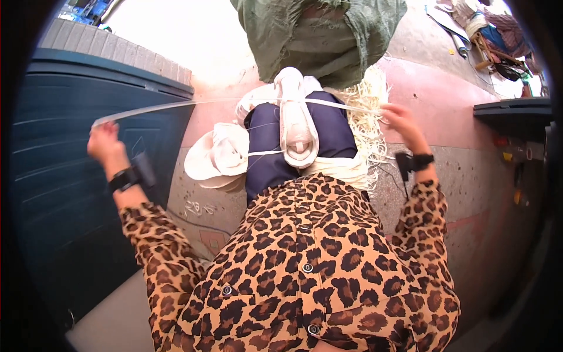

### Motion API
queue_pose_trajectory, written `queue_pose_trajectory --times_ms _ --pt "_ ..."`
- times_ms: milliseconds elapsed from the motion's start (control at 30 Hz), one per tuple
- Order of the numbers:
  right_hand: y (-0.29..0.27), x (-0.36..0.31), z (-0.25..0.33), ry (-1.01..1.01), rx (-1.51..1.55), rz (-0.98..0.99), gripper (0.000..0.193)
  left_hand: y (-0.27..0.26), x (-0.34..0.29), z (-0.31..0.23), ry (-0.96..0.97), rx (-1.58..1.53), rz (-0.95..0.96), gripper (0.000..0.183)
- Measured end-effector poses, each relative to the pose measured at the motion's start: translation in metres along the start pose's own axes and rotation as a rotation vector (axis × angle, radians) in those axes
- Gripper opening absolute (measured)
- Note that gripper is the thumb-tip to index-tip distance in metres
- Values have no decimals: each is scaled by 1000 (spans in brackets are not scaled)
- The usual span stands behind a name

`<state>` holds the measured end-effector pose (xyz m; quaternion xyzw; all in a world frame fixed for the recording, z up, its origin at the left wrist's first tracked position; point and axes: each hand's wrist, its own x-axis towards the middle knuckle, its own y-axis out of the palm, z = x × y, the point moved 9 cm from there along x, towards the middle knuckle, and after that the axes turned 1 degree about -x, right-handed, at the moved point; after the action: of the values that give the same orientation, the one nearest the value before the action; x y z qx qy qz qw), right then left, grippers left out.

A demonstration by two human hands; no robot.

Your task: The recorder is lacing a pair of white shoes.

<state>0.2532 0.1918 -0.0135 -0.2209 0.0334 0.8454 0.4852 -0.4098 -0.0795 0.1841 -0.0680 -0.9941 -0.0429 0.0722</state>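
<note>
A white shoe (pixel 300 136) lies on my lap over dark trousers (pixel 332 126), its opening toward me. A white shoelace (pixel 153 108) runs through it and stretches out to both sides. Far out to the left, my left hand (pixel 107 144) is closed on one side of the lace. On the other side my right hand (pixel 406 124) pinches the lace at shoulder width, its fingers partly spread. A second strand of lace crosses near the shoe's opening. Beside my left knee sit more white shoes (pixel 218 151).
To my right hangs a pile of loose cream laces (pixel 369 120). A green woven sack (pixel 328 44) stands in front of my knees. A dark blue cabinet door (pixel 99 193) is close on the left; a dark ledge (pixel 507 114) juts in at right. Cloth and clutter (pixel 498 35) lie far right.
</note>
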Motion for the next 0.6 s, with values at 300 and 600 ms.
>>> queue_pose_trajectory --times_ms 300,600 --pt "-282 -118 -27 -422 1347 -148 14 -251 105 -72 -181 -74 -128 18" --pt "-148 -64 108 -474 569 -516 26 96 -154 -7 -343 163 917 44"
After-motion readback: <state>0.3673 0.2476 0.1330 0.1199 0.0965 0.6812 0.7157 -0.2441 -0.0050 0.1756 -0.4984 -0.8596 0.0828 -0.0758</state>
